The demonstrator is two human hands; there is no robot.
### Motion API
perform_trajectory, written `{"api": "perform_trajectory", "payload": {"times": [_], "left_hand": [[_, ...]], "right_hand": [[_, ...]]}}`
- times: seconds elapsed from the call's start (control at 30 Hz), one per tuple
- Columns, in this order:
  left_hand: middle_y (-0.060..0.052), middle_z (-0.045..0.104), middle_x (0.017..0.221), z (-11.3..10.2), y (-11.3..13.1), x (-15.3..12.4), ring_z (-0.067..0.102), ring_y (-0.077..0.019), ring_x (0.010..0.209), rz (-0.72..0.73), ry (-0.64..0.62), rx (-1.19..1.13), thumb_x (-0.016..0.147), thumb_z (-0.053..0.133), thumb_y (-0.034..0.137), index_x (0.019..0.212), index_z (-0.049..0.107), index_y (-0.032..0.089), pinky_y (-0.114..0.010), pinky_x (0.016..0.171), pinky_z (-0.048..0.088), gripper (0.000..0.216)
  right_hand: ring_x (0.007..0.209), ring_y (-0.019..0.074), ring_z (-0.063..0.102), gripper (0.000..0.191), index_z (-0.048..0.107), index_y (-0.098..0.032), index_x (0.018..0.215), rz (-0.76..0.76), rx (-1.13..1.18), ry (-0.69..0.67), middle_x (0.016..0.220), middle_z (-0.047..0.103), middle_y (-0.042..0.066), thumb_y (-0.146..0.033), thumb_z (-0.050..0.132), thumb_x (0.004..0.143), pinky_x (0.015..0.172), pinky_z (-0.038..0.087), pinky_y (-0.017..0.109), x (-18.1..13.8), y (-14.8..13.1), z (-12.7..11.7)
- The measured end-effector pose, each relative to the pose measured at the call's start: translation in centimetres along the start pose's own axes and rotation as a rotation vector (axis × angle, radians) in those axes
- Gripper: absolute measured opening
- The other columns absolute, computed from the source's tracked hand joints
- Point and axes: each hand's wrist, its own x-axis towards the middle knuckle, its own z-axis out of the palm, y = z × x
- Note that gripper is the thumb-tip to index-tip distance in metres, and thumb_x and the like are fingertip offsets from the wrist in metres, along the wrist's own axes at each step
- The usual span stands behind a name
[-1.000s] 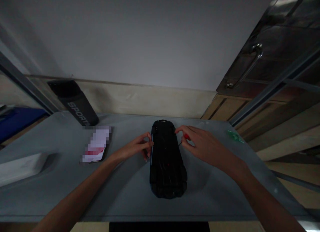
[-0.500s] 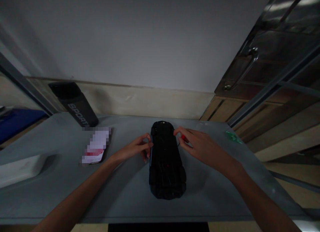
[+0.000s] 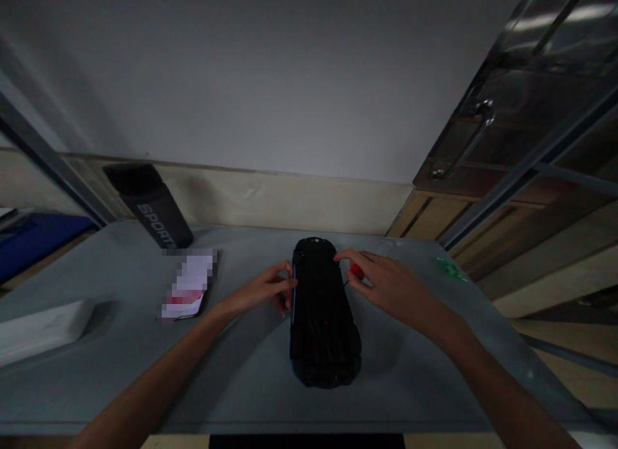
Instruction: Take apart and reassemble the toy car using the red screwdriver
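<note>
A black toy car [image 3: 322, 307] lies upside down on the grey table, its long underside facing up and its far end toward the wall. My left hand [image 3: 270, 286] is at the car's left edge, with bent thumb and fingers gripping its side. On the opposite side, my right hand [image 3: 374, 275] has its index fingertip against the car near the far right wheel. A small screwdriver with a red handle [image 3: 356, 271] is tucked in that hand's fingers; its thin shaft points down beside the car. Dim light hides the details of the underside.
A dark bottle [image 3: 157, 207] marked SPORT stands at the back left, with a phone [image 3: 190, 285] lying before it. A white object [image 3: 46, 330] is at the left edge. Crumpled green plastic [image 3: 451, 268] lies at right. The wall and metal frame bars bound the table [image 3: 232, 384].
The red handle shows a little more between my right hand's fingers. The camera view has shifted slightly; the car and my left hand have hardly moved.
</note>
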Motion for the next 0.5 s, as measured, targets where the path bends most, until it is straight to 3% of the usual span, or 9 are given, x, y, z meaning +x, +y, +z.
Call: {"api": "perform_trajectory", "payload": {"times": [0.1,0.2,0.4,0.5], "left_hand": [[0.003,0.070,0.067,0.2,0.2,-0.1,0.066,-0.0163,0.058,-0.002,0.012,-0.001,0.089,0.074,0.061,0.100,0.048,0.023,-0.028,0.057,0.054,0.047],[0.003,0.069,0.067,0.4,0.6,-0.4,0.065,-0.0165,0.059,-0.007,0.024,-0.010,0.091,0.073,0.058,0.100,0.049,0.024,-0.028,0.059,0.055,0.043],[0.004,0.070,0.066,0.3,0.6,-0.4,0.066,-0.0176,0.058,-0.004,0.026,-0.008,0.089,0.075,0.056,0.098,0.049,0.024,-0.029,0.057,0.054,0.042],[0.004,0.070,0.067,0.2,0.4,-0.3,0.066,-0.0173,0.059,-0.005,0.025,-0.008,0.091,0.073,0.055,0.100,0.049,0.024,-0.028,0.058,0.054,0.041]], "right_hand": [[0.071,0.0207,0.071,0.027,0.067,-0.023,0.129,0.059,-0.053,-0.021,0.085,0.077,0.003,-0.025,0.053,0.106,0.069,0.047,0.032,0.0,0.0,0.2],[0.070,0.0238,0.072,0.028,0.070,-0.025,0.125,0.113,-0.130,-0.035,0.078,0.075,0.003,-0.032,0.048,0.109,0.067,0.045,0.033,0.1,-0.2,0.0],[0.091,0.0223,0.073,0.038,0.062,-0.021,0.132,0.025,0.023,-0.028,0.101,0.078,0.005,-0.015,0.052,0.096,0.082,0.050,0.034,-0.2,-0.5,-0.8],[0.078,0.0197,0.071,0.034,0.063,-0.022,0.129,0.047,0.041,-0.039,0.090,0.076,0.003,-0.016,0.049,0.099,0.074,0.048,0.032,-0.2,-0.3,-0.6]]}}
